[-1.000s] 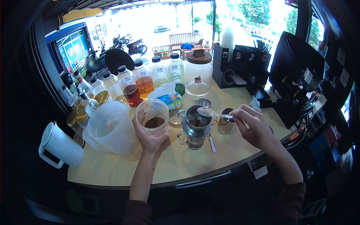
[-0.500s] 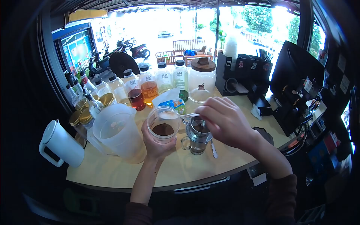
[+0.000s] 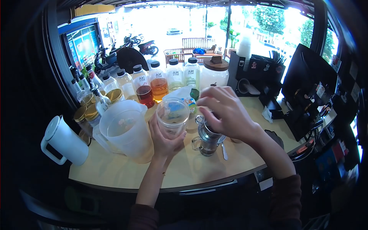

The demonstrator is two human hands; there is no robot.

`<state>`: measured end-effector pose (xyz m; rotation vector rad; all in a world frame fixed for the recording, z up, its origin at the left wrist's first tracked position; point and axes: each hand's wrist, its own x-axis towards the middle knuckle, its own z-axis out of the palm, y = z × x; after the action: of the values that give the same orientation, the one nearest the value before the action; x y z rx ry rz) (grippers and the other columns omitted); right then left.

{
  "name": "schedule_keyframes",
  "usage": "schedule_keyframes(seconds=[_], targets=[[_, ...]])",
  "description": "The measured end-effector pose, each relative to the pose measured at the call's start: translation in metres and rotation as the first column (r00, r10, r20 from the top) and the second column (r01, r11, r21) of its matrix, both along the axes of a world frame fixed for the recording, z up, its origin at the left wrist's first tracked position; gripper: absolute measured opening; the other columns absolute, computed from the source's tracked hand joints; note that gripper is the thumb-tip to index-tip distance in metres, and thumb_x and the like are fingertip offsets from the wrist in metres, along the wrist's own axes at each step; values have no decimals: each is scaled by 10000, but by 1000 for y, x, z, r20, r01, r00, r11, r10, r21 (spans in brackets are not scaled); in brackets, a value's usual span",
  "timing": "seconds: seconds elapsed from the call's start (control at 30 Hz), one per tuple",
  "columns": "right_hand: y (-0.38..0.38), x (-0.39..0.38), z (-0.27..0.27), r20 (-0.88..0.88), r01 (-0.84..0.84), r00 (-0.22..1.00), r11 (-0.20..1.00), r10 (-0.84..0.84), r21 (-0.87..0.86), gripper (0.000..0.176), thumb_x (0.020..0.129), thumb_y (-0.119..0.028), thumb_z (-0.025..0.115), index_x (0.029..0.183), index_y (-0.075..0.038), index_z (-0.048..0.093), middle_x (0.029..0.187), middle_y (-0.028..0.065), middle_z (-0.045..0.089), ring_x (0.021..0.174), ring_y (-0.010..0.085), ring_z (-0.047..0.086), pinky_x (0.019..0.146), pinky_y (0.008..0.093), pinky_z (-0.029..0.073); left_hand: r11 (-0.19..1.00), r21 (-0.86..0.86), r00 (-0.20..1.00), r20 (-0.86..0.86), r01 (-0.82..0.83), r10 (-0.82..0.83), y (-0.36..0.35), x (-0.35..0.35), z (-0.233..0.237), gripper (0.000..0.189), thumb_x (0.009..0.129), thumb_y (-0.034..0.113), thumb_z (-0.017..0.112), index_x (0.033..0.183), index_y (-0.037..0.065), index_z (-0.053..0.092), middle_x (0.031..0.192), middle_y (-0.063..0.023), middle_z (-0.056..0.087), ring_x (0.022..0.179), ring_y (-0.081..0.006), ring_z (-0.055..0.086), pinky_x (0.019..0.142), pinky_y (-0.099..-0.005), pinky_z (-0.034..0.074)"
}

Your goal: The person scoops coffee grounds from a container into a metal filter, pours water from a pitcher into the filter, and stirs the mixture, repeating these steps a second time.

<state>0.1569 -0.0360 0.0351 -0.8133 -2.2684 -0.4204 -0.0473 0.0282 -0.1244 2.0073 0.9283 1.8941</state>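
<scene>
My left hand (image 3: pixel 165 140) is wrapped round a clear plastic cup (image 3: pixel 173 115), tilted so that its side and rim face me. No dark powder shows in the cup from this angle. Over a metal drip filter (image 3: pixel 211 132) hangs my right hand (image 3: pixel 226 111), fingers bent; whatever lies between them is hidden. The filter rests on a glass mug (image 3: pixel 208 147) with a handle. On the counter, right beside the mug, lies a metal spoon (image 3: pixel 224 152).
A large frosted pitcher (image 3: pixel 126 134) stands close left of my left hand, with a white jug (image 3: pixel 65 140) further left. Several bottles (image 3: pixel 158 86) and a wooden-lidded jar (image 3: pixel 215 71) line the back. A dark monitor (image 3: pixel 308 84) stands at right.
The cup has tipped, and the dark powder seen in it before is out of sight. My right hand has moved from the cup to above the filter; the light spoon it held no longer shows.
</scene>
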Motion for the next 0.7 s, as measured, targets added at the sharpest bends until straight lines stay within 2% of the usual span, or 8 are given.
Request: schedule_keyframes(seconds=[0.2,0.3,0.4,0.5,0.53,0.6,0.67,0.7], targets=[[-7,53,-34,-257,95,962,995,-97,-21,137,798,-17,663,928,-34,623,967,87,592,868,235,588,769,326,456,990,-138,997,72,-25,35,5,1,-5,1051,646,271,858,1433,-4,217,1383,-215,367,1288,-336,391,1070,-436,339],[-10,75,-49,-442,119,876,974,-194,-191,122,814,-48,639,932,-32,615,942,87,587,807,201,587,731,324,459,984,-179,996,85,-24,40,1,4,-3,1049,666,289,849,1438,-12,207,1421,-230,333,1324,-343,350,1090,-442,309],[-15,100,-66,-482,202,829,956,-283,-215,121,813,-51,635,933,-39,618,944,80,590,799,181,578,715,307,451,995,-57,993,81,-80,84,-2,1,-3,1014,691,295,821,1440,-10,209,1420,-235,331,1339,-349,330,1103,-449,284],[-22,129,-84,-497,250,788,926,-364,-282,148,813,-62,635,958,-45,614,975,76,584,807,175,567,713,296,443,908,332,962,0,-256,272,-10,-3,3,863,730,251,745,1410,-7,282,1403,-231,359,1319,-377,352,1094,-487,293],[-23,138,-91,-495,269,765,902,-413,-337,161,813,-68,635,971,-45,612,987,77,580,816,174,565,715,295,443,910,334,965,-4,-247,263,-14,-1,4,863,730,251,745,1410,-7,282,1403,-231,359,1319,-377,352,1094,-487,293],[-25,157,-106,-476,310,725,852,-499,-421,176,824,-78,629,995,-40,607,996,82,575,826,179,563,720,300,446,840,525,974,-87,-135,211,-22,1,5,778,734,237,731,1361,-18,349,1352,-224,426,1266,-379,417,1068,-487,336],[-24,172,-127,-447,339,684,794,-576,-505,192,836,-88,623,1019,-35,602,1004,86,570,835,185,561,725,304,449,851,519,983,-94,-85,156,-32,19,7,733,735,234,722,1332,-23,383,1303,-216,478,1216,-365,469,1044,-464,372],[-21,179,-141,-421,363,672,767,-609,-529,193,863,-103,604,1038,-23,596,994,94,572,839,189,559,738,305,450,909,417,993,-93,-24,69,-36,27,6,737,737,241,725,1333,-22,382,1297,-213,484,1211,-358,477,1043,-454,373]])
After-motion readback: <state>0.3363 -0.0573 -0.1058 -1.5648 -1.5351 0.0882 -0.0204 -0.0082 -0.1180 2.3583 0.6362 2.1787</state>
